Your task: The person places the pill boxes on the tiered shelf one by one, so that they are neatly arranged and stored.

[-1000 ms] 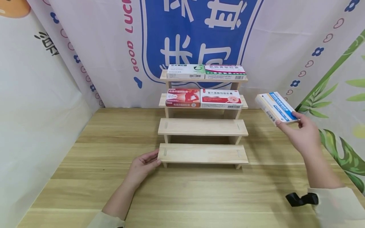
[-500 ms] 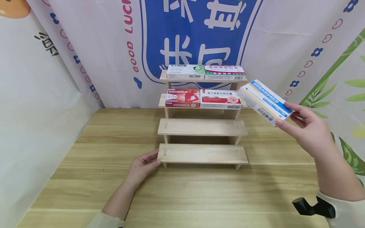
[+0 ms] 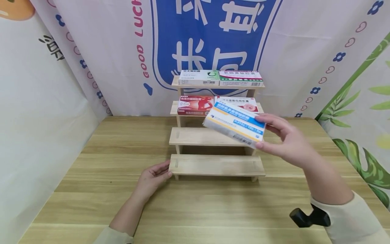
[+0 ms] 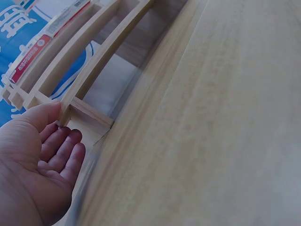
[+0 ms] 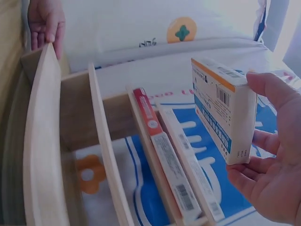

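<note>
My right hand (image 3: 287, 142) grips a blue, white and yellow medicine box (image 3: 236, 123) by its right end, thumb at the near edge and fingers at the far one. The box is tilted in the air in front of the stepped wooden display rack (image 3: 216, 165), partly covering its second and third tiers from the top. At the rack's lowest tier, my left hand (image 3: 153, 179) pinches the left end, its thumb (image 4: 47, 113) against the board. Behind the held box, a red medicine box (image 3: 195, 104) and a white-and-red medicine box (image 3: 251, 103) lie side by side.
On the top tier lie a white-and-green box (image 3: 198, 78) and a white, pink and green box (image 3: 240, 78). The rack stands on a wood-grain table (image 3: 195, 210). A printed cloth (image 3: 292, 61) hangs close behind it.
My right hand has carried the blue-and-white medicine box leftward, from beside the rack to in front of its middle tiers. My left hand stays at the lowest tier.
</note>
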The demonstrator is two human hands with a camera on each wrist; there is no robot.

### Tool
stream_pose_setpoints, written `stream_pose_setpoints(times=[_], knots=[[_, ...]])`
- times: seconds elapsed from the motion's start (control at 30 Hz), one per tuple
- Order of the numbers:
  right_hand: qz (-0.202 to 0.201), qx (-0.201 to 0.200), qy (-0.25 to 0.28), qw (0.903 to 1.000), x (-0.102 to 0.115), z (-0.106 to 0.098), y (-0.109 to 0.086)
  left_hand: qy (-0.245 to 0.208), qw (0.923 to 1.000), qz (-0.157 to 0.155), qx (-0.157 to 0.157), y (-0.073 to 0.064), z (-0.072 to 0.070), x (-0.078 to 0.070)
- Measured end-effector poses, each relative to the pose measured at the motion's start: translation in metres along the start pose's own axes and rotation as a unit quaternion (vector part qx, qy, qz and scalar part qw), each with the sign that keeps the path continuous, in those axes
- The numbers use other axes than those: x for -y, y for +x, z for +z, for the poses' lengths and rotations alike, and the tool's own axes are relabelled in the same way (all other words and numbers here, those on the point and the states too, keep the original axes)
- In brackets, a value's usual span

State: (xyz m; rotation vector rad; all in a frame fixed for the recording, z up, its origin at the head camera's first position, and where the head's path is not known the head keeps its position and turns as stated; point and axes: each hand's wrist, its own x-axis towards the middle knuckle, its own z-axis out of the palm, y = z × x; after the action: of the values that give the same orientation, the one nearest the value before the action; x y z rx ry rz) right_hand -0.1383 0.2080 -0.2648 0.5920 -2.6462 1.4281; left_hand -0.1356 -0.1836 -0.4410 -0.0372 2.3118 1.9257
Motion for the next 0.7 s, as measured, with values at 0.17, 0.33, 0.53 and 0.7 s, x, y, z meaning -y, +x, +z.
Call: stream_pose_setpoints(times=[0.17, 0.33, 0.53, 0.7], knots=[[0.011, 0.056, 0.006, 0.9983, 0.001, 0.020, 0.011, 0.001, 1.0000, 0.006, 0.002, 0.000, 0.000, 0.000], [0.015, 0.093, -0.008, 0.9955, -0.010, 0.040, 0.021, -0.004, 1.0000, 0.006, 0.002, 0.000, 0.001, 0.000], [0.027, 0.115, -0.026, 0.9927, -0.027, 0.062, 0.032, -0.001, 1.0000, 0.002, -0.003, 0.001, 0.001, -0.001], [0.031, 0.113, -0.034, 0.9925, -0.037, 0.076, 0.040, 0.001, 1.0000, 0.001, -0.001, 0.000, 0.001, -0.001]])
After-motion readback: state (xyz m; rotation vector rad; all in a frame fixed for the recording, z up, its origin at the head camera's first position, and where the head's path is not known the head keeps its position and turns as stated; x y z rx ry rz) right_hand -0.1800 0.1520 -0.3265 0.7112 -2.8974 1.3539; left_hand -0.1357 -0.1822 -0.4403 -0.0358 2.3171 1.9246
